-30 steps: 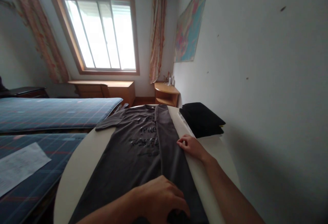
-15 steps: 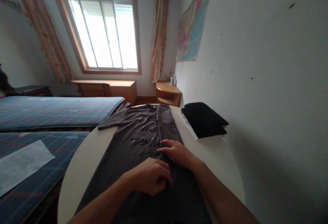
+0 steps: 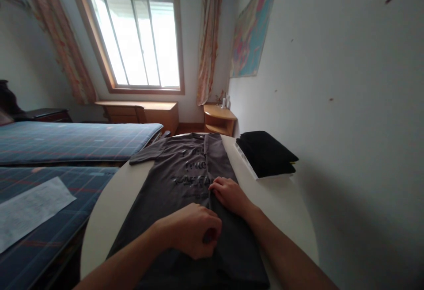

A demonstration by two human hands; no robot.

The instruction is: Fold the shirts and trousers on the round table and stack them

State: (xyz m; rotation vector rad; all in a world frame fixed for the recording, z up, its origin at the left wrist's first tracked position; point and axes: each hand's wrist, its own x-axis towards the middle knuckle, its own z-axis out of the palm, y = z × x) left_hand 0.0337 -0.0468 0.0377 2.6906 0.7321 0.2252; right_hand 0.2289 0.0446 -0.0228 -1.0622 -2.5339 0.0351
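Note:
A dark grey T-shirt with shiny black lettering lies front up, its collar at the far end. Its right side is folded inward, so a long edge runs down the middle over part of the letters. My right hand rests on the folded part, fingers drawn together and curled at that edge. Nearer to me, my left hand is closed over the same edge lower down, thumb and fingers forming a ring against the cloth. Its fingertips are partly hidden.
The shirt covers much of a round white table. A stack of folded black cloth sits on a white base at the right, close to the wall. Left of the table are beds with blue plaid mattresses and a paper sheet.
The fingers of my right hand have drawn together and curled at the fold's edge. My left hand has closed into a tighter ring. The view has shifted slightly.

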